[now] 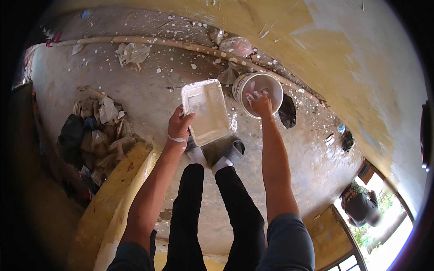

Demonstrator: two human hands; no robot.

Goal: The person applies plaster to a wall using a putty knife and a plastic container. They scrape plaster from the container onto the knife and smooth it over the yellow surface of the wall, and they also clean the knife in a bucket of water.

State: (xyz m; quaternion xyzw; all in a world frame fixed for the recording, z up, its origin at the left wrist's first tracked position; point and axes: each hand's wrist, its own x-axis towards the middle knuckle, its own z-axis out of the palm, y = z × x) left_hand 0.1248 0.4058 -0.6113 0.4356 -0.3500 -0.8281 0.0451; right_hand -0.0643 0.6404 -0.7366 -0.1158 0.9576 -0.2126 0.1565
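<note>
My left hand (181, 122) grips the left side of a shallow rectangular paint tray (221, 108), thumb over its rim. The tray is cream-coloured, smeared with whitish residue, and held tilted above the floor. A white band circles my left wrist. To the right stands a white round bucket (240, 92) with pale, pinkish-white liquid inside. My right hand (261, 106) reaches over its near rim into it, fingers curled and coated white. Whatever those fingers hold, if anything, I cannot make out.
A long bamboo pole (167, 43) lies along the paint-spattered floor. Crumpled bags and rubbish (101, 122) pile up at left beside a low yellow wall (110, 203). A black plastic bag (287, 110) touches the bucket's right side. Another person (359, 205) is near the bright opening at lower right.
</note>
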